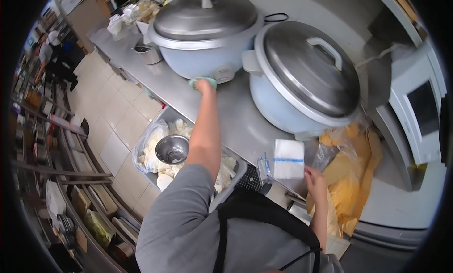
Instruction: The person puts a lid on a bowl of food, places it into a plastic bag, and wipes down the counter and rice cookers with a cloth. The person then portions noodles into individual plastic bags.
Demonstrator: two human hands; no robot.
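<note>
My left hand (204, 88) reaches far forward and is closed on a light green cloth (194, 83). It presses the cloth to the steel counter (236, 119), at the foot of the rear large rice cooker (188, 63). Close to my body on the right, my right hand (316, 182) pinches the edge of a white folded pack with a blue band (289, 155). That pack lies at the counter's front edge, beside a small clear plastic packet (264, 168). A second large rice cooker (278, 103) with a steel lid stands just beyond the pack.
Below the counter, a grey bin (147, 171) holds a bag of white food and a metal bowl (172, 149). Yellow-orange wrapping (351, 178) is heaped at right. A small steel pot (148, 53) stands at far left. Shelves (71, 178) line the left; another person (49, 60) stands beyond.
</note>
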